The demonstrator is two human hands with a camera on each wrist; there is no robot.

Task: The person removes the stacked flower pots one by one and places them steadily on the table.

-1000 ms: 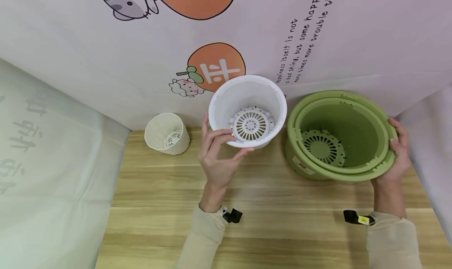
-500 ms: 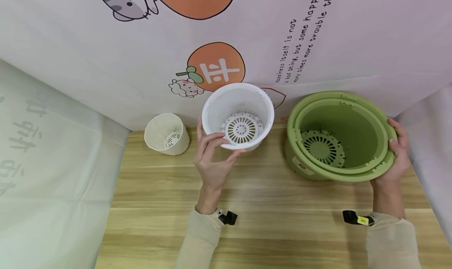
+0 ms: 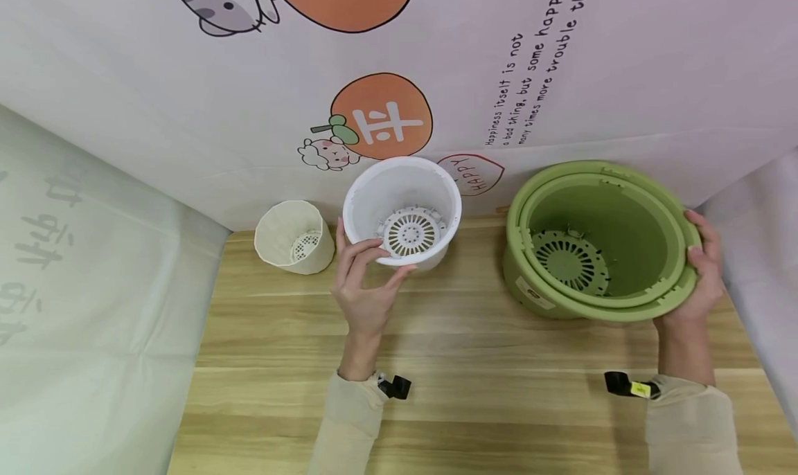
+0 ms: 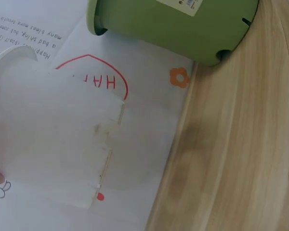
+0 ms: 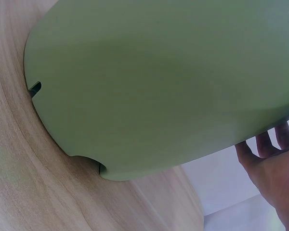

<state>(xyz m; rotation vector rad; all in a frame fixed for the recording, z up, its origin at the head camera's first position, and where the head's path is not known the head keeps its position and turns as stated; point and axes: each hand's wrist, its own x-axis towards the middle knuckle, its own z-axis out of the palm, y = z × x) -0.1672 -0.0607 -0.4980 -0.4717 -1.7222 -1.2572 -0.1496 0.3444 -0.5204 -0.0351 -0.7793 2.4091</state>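
Note:
My left hand (image 3: 364, 298) grips the near-left rim of a white plastic flower pot (image 3: 405, 184), thumb outside and fingers over the edge. Slots ring the pot's floor. In the left wrist view the white pot (image 4: 48, 130) hangs clear of the wood, its base edge facing the table. At the right, my right hand (image 3: 699, 281) holds the rim of a large green flower pot (image 3: 520, 274), with another green pot (image 3: 636, 219) nested inside. Fingers (image 5: 265, 144) lie along the outer green pot's wall (image 5: 159, 91) in the right wrist view; its notched base meets the wood.
A small cream pot (image 3: 324, 253) with a perforated floor stands to the left of the white one, near the back wall. A printed cloth (image 3: 249, 115) covers the wall behind the wooden table (image 3: 486, 392). More pale cloth (image 3: 87, 288) hangs at the left side.
My left hand has carried the white pot left and lower, away from the green pots and nearer the small cream pot. The right hand and green pots have stayed nearly still.

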